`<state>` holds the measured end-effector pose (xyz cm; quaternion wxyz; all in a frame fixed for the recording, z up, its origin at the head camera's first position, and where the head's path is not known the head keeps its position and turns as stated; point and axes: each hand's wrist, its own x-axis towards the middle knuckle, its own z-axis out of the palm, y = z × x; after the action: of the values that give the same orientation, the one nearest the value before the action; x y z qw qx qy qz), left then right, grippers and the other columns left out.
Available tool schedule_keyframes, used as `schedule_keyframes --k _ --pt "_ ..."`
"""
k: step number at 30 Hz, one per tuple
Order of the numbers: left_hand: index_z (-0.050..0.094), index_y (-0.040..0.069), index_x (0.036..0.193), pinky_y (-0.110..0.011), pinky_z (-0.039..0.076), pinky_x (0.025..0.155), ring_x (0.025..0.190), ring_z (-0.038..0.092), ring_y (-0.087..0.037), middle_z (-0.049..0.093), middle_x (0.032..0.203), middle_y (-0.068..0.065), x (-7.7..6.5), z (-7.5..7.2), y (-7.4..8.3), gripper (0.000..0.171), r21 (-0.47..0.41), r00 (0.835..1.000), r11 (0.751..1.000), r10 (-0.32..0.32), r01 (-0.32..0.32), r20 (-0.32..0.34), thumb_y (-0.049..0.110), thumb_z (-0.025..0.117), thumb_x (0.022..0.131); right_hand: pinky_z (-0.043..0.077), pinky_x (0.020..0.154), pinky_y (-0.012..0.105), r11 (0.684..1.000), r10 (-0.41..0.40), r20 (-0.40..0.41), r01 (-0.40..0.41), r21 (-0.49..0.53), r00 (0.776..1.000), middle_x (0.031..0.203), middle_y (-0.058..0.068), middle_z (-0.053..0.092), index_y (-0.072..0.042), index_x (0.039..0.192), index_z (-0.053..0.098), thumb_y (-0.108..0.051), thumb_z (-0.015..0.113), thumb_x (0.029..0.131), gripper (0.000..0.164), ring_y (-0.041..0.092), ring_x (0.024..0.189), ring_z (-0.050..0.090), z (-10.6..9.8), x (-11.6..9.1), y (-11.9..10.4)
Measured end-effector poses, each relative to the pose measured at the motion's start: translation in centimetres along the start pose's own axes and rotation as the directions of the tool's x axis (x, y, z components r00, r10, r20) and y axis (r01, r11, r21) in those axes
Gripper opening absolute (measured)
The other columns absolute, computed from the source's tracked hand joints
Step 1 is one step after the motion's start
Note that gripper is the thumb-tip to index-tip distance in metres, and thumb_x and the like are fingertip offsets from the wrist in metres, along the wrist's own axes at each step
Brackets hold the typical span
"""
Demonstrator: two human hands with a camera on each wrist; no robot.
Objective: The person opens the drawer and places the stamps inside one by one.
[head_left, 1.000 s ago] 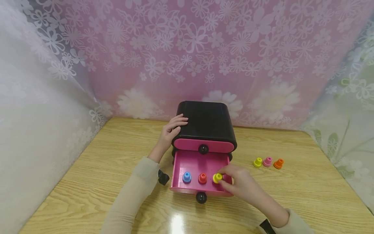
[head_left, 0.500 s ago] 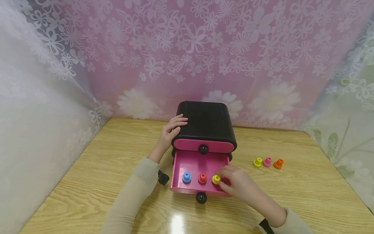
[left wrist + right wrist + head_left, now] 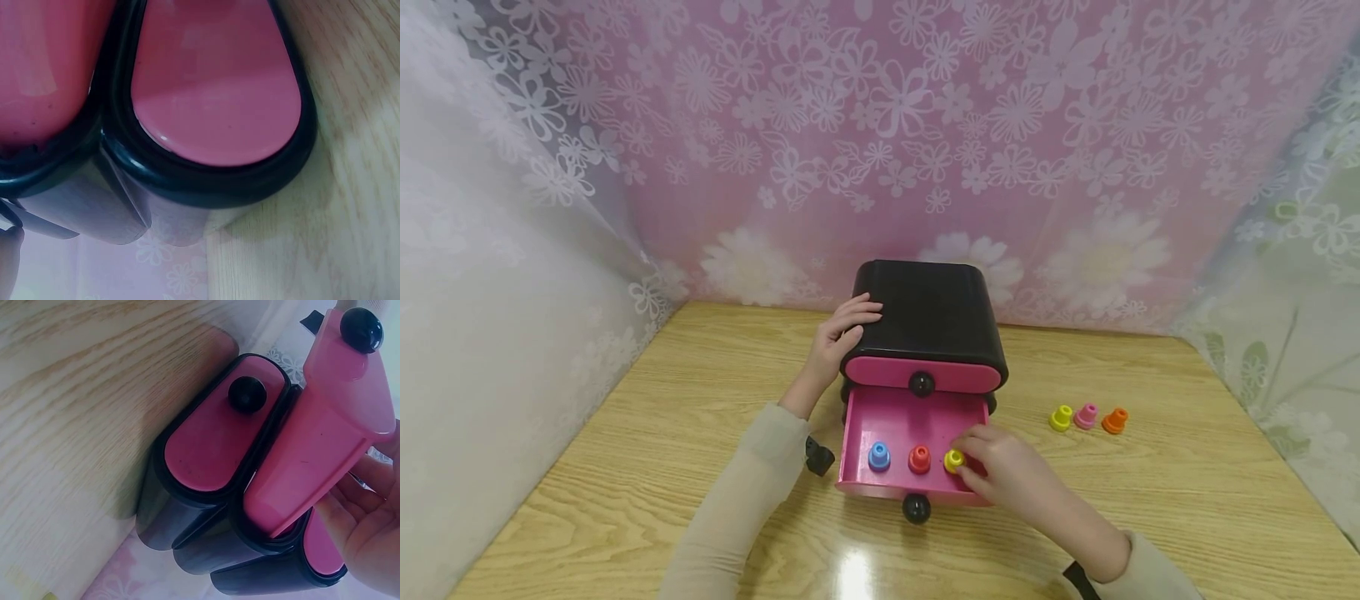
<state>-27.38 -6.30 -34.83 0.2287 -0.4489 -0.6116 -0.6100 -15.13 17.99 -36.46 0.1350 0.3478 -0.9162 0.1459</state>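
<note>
A black drawer cabinet (image 3: 928,304) with pink drawers and round black knobs stands on the table. Its middle drawer (image 3: 891,408) is pulled out. My left hand (image 3: 837,333) rests on the cabinet's upper left edge, fingers lying across the top; one finger shows at the corner of the left wrist view. Over the drawer's right side, my right hand (image 3: 1011,467) pinches a small yellow cone-shaped peg (image 3: 954,461) between thumb and fingers. In line with it, a blue peg (image 3: 879,456) and a red peg (image 3: 919,458) stand upright near the drawer front.
To the cabinet's right, a yellow peg (image 3: 1061,417), a pink peg (image 3: 1086,416) and an orange peg (image 3: 1116,421) stand on the wooden table (image 3: 722,367). The top drawer (image 3: 887,372) and bottom drawer (image 3: 215,437) are closed. A flowered curtain (image 3: 910,150) hangs behind.
My right hand has shifted slightly left with the yellow peg, which sits a little lower inside the drawer. The left hand and the other pegs have stayed put.
</note>
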Motion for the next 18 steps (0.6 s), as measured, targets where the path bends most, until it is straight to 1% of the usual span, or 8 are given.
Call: schedule_keyframes --k 6,18 --pt "0.05 -0.026 0.095 -0.047 0.02 0.102 0.114 0.026 -0.055 0.044 0.106 -0.043 0.04 0.0 0.05 0.026 0.001 1.0 1.0 0.004 -0.004 -0.002 -0.018 0.036 0.075 0.05 0.063 0.026 1.0 -0.001 -0.001 0.001 -0.016 1.0 0.077 -0.001 0.058 -0.006 0.083 0.067 -0.009 0.072 0.068 0.016 0.01 0.068 0.053 -0.15 0.12 -0.18" --pt "0.051 -0.024 0.097 -0.046 0.02 0.102 0.116 0.026 -0.053 0.045 0.107 -0.041 -0.08 -0.03 0.12 0.026 0.004 1.0 1.0 -0.023 0.023 0.001 -0.017 0.036 0.077 0.05 0.063 0.025 1.0 0.006 0.018 -0.005 -0.021 1.0 0.077 -0.001 0.058 -0.005 0.084 0.067 -0.008 0.072 0.068 0.017 0.009 0.068 0.053 -0.21 0.17 -0.31"
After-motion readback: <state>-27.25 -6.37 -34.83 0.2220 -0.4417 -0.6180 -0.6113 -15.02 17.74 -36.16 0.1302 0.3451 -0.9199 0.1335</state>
